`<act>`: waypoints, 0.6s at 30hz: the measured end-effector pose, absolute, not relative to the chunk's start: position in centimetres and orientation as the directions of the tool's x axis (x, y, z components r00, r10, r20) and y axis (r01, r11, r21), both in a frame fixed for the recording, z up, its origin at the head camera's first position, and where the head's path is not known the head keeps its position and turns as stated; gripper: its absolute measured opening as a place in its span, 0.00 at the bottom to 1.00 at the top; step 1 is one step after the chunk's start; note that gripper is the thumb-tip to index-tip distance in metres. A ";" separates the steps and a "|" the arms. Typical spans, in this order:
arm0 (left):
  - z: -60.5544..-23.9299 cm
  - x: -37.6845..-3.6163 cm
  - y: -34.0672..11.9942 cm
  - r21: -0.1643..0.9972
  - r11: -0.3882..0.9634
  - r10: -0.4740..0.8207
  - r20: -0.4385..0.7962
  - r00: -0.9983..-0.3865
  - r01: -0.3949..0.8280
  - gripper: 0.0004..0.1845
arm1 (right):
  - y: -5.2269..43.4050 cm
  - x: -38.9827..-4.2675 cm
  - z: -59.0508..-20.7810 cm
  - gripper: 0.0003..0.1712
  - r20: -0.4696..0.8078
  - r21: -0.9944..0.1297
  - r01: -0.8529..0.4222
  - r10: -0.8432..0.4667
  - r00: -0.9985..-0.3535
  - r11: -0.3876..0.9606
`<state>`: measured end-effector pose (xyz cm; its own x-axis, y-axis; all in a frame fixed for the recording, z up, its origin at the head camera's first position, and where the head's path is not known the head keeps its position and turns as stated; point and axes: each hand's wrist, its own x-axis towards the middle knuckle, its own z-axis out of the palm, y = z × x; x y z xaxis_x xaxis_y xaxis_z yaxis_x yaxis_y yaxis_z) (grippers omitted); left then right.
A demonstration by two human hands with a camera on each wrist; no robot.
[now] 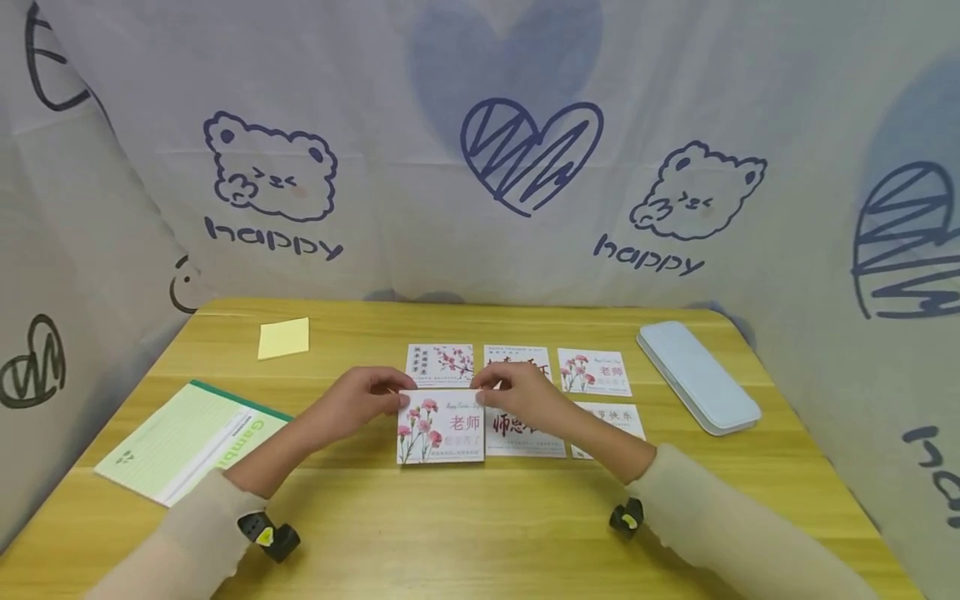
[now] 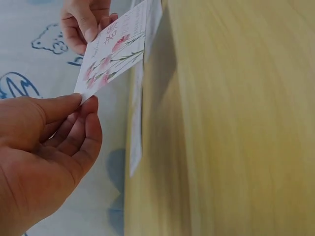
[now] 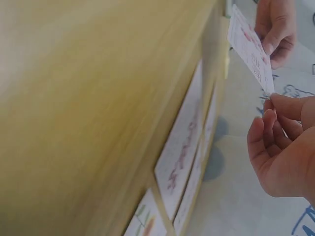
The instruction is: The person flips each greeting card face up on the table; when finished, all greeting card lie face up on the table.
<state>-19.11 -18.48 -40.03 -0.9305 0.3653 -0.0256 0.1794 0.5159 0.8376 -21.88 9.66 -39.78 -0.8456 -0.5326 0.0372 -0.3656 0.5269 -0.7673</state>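
A white greeting card (image 1: 441,427) with pink carnations and red lettering is held by its two upper corners, tilted and raised above the table. My left hand (image 1: 366,408) pinches the upper left corner between thumb and fingers, as the left wrist view shows on the hand (image 2: 54,142). At the opposite corner my right hand (image 1: 528,400) pinches with thumb and fingertips. Behind the held card lie a plum-blossom card (image 1: 453,362) and another carnation card (image 1: 596,371). A card with dark red brush lettering (image 1: 525,437) lies to its right, partly under my right hand.
A green-edged notepad (image 1: 180,442) lies at the left, with a yellow sticky note (image 1: 283,338) behind it. At the right rests a pale blue case (image 1: 697,377). More cards lie flat in rows on the wooden table (image 1: 450,533). A printed cloth (image 1: 390,208) hangs behind.
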 end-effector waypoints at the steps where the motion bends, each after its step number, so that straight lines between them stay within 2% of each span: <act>1: -40.2 -19.3 -18.5 0.830 0.528 0.363 -0.029 -0.931 0.180 0.08 | 9.6 -22.1 -40.1 0.06 0.029 -0.762 -0.368 -0.539 -0.842 0.533; 13: -43.0 -22.9 -18.1 0.711 0.664 0.397 -0.076 -0.915 0.230 0.04 | 8.4 -24.6 -42.2 0.05 -0.054 -0.626 -0.379 -0.523 -0.851 0.682; 18: -43.3 -23.7 -18.1 0.679 0.695 0.398 -0.092 -0.913 0.234 0.04 | 7.8 -25.3 -42.9 0.05 -0.051 -0.525 -0.440 -0.543 -0.838 0.729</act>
<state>-23.66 -18.12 -43.35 -0.9129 0.3977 -0.0920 0.2344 0.6952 0.6795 -25.32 7.78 -42.90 -0.8383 -0.5428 -0.0514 -0.4398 0.7289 -0.5247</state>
